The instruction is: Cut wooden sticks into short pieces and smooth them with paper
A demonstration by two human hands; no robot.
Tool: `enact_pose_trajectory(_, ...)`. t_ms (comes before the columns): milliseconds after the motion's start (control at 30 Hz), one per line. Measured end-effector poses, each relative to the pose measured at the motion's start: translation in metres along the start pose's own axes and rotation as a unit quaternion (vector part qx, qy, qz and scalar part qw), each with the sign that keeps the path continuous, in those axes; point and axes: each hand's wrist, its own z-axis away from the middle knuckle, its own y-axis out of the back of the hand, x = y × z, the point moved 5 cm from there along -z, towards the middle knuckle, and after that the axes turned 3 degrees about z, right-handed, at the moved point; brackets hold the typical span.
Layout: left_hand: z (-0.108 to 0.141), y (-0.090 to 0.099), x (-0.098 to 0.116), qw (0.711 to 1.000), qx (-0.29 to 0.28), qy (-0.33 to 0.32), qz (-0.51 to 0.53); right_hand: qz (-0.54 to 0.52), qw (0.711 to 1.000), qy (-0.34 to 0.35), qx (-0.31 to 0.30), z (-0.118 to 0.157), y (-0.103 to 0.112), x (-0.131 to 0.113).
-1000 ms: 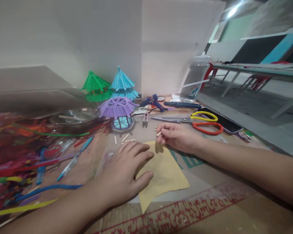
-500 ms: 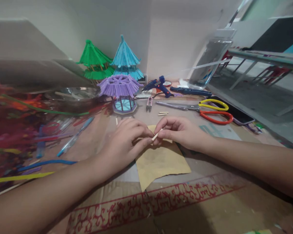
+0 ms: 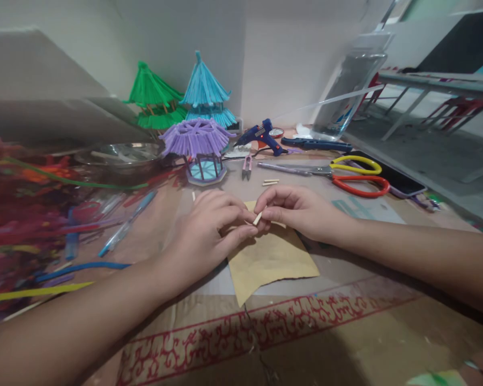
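A short pale wooden stick (image 3: 258, 218) is pinched between the thumb and fingers of my right hand (image 3: 295, 210). My left hand (image 3: 217, 222) is beside it, thumb and fingertips close together near the stick's lower end; whether it grips the stick cannot be made out. Both hands are over the top of a tan sheet of sandpaper (image 3: 271, 260), which lies on a pale board. Behind my right hand lie a few more short sticks (image 3: 270, 182).
Behind stand purple (image 3: 197, 136), blue (image 3: 207, 86) and green (image 3: 153, 91) pagoda-like models. A glue gun (image 3: 261, 134), pink snips (image 3: 246, 167), scissors (image 3: 356, 177) and a phone (image 3: 404, 182) lie rearward. At left are a metal bowl (image 3: 120, 166) and pipe cleaners (image 3: 28, 214).
The stick in my right hand has tilted and shows shorter between the fingers. My hands stay close together, and the whole view has shifted slightly.
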Motion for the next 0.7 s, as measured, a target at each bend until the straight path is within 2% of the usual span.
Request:
enact_pose_trajectory(400, -0.0004, 0.0010, 0.0006, 1.000, 0.002, 0.007, -0.001, -0.004, 1.000, -0.002, 0.006, 0.0026, -0.0009, -0.0010)
enact_pose_trajectory(700, -0.0006, -0.0007, 0.0039, 1.000, 0.012, -0.027, -0.006, 0.004, 1.000, 0.005, 0.008, 0.0040, -0.0023, -0.0064)
